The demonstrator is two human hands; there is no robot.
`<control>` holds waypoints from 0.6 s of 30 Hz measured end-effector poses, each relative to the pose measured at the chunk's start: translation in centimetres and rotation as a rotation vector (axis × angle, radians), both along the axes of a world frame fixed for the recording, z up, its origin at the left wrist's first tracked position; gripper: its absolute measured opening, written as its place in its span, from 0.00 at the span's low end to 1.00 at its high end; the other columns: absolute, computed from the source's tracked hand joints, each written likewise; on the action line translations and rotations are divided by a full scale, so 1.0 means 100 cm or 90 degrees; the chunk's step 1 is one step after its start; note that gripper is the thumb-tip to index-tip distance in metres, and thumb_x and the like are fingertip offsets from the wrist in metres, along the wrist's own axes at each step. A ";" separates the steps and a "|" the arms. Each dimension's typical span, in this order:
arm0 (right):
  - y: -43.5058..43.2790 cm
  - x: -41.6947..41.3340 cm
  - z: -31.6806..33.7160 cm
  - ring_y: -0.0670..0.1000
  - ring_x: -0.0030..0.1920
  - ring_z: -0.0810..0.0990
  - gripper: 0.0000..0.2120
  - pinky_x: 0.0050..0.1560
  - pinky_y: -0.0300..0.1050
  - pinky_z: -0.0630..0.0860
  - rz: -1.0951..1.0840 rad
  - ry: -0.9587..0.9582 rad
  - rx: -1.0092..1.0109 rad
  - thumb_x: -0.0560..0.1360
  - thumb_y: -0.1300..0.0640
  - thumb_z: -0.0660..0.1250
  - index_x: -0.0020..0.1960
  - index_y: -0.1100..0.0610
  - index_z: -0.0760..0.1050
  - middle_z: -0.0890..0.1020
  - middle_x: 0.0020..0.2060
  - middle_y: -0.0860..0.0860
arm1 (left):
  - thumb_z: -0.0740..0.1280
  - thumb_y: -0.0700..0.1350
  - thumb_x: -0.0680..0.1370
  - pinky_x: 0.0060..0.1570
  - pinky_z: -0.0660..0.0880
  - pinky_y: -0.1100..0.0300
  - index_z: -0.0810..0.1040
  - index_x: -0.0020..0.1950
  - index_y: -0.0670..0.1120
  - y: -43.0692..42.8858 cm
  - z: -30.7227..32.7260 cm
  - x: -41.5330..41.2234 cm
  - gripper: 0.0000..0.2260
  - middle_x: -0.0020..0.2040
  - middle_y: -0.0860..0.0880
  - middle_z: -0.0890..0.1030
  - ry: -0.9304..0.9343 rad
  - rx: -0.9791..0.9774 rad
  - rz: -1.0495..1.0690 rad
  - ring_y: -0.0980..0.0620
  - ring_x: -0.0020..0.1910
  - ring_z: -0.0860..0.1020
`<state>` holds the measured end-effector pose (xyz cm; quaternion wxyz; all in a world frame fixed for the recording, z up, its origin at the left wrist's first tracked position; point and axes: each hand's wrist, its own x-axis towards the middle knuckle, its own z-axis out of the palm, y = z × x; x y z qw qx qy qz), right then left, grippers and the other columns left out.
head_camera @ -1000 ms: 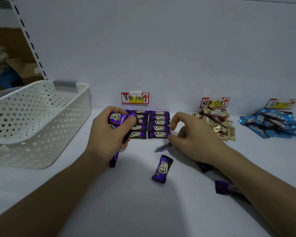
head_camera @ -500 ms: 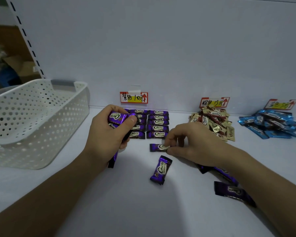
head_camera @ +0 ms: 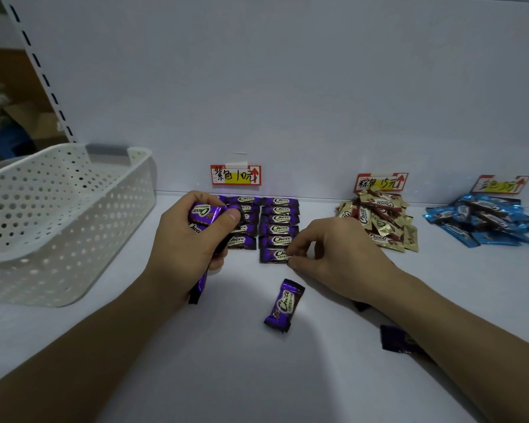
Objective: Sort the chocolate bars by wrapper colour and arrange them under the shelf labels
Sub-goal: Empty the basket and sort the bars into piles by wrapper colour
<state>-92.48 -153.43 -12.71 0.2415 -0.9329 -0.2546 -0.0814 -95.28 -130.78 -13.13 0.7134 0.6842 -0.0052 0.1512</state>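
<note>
Purple chocolate bars lie in two neat columns (head_camera: 279, 221) under the purple label (head_camera: 235, 174). My left hand (head_camera: 190, 248) grips a bunch of purple bars (head_camera: 202, 214), one hanging below my palm. My right hand (head_camera: 333, 257) pinches the right end of a purple bar (head_camera: 274, 255) lying at the bottom of the right column. One loose purple bar (head_camera: 284, 305) lies on the shelf in front of the columns. Another purple bar (head_camera: 394, 340) shows partly under my right forearm.
A white perforated basket (head_camera: 61, 221) stands at the left. A heap of gold-and-brown bars (head_camera: 379, 222) lies under the brown label (head_camera: 380, 182). Blue bars (head_camera: 483, 221) are piled under the far right label (head_camera: 501, 184). The shelf's back wall rises behind.
My right hand picked a purple bar off the shelf and moved it up to the bottom of the right column. My left hand kept its grip on the bunch.
</note>
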 end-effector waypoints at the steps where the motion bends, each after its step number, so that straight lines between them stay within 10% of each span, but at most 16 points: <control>1: 0.000 0.001 0.000 0.35 0.33 0.73 0.05 0.40 0.34 0.70 0.001 0.001 -0.001 0.73 0.49 0.76 0.48 0.46 0.86 0.84 0.42 0.41 | 0.71 0.41 0.78 0.23 0.66 0.60 0.74 0.50 0.41 0.000 0.000 0.000 0.08 0.30 0.43 0.76 0.002 -0.001 0.001 0.49 0.26 0.70; 8: 0.003 -0.005 0.017 0.41 0.40 0.80 0.04 0.40 0.33 0.73 -0.006 -0.002 0.172 0.75 0.52 0.74 0.50 0.47 0.85 0.84 0.42 0.42 | 0.70 0.42 0.79 0.25 0.63 0.60 0.73 0.47 0.44 -0.003 0.003 -0.002 0.06 0.29 0.42 0.73 0.036 -0.051 -0.052 0.47 0.27 0.67; 12: 0.025 -0.013 0.048 0.53 0.39 0.81 0.07 0.41 0.44 0.77 0.113 0.211 0.337 0.78 0.54 0.71 0.55 0.53 0.80 0.84 0.41 0.55 | 0.67 0.43 0.80 0.27 0.62 0.60 0.70 0.48 0.45 -0.006 0.008 -0.007 0.06 0.31 0.42 0.74 0.029 -0.056 -0.090 0.48 0.25 0.68; 18: 0.050 -0.013 0.044 0.47 0.33 0.82 0.10 0.37 0.42 0.78 0.098 0.285 0.365 0.72 0.63 0.77 0.51 0.59 0.79 0.83 0.33 0.53 | 0.66 0.43 0.81 0.28 0.63 0.59 0.69 0.49 0.45 -0.005 0.012 -0.010 0.06 0.32 0.45 0.76 0.031 -0.071 -0.076 0.49 0.25 0.69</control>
